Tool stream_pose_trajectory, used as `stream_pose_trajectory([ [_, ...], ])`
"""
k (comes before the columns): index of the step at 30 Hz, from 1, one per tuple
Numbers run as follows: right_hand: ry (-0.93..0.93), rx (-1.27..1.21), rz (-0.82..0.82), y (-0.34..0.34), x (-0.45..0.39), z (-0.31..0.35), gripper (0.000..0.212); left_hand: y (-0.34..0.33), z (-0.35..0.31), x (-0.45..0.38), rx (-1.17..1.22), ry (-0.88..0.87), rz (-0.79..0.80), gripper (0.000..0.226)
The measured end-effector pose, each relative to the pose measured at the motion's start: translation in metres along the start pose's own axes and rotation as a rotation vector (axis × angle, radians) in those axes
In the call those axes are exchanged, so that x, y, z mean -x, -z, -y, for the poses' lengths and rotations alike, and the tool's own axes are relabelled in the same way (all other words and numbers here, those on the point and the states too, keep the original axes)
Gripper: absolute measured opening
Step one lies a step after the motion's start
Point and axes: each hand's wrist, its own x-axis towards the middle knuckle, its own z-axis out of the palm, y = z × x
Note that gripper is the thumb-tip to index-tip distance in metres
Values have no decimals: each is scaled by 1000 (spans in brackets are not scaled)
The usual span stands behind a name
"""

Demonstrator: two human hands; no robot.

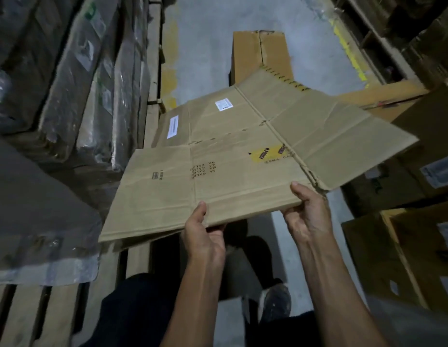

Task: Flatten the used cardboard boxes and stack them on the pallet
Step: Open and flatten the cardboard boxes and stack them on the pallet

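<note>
Head view: grey concrete floor (212, 46), wooden slat pallet (30, 314) lower left, wrapped stacks behind. Left hand (204, 236) and right hand (306, 211) both grasp near edge of flattened brown cardboard box (217, 166), held above pallet. Print blurred; fingers hidden underneath.

Dim light, blurred, warped edges.

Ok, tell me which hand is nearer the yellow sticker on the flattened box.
Right. The right hand grips the near edge of the flattened box, almost straight below the yellow sticker. The left hand grips the same edge farther left.
</note>
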Motion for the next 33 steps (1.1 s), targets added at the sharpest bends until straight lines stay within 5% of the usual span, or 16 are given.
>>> stream_pose_trajectory([
  [6, -39, 21, -66, -68, 50, 56, 48, -62, -54, 64, -52, 13, -37, 45],
  [12, -119, 19, -79, -121, 111, 119, 42, -116, -91, 143, -120, 15, -33, 41],
  [18, -172, 13, -21, -154, 149, 171, 46, -154, -102, 200, -91, 2, 29, 16],
  [29, -143, -109, 130, -220, 177, 243, 46, -231, -127, 264, -40, -133, 185, 11],
  [33, -130, -146, 266, -248, 193, 252, 21, -252, -151, 280, -24, -205, 258, 15],
])
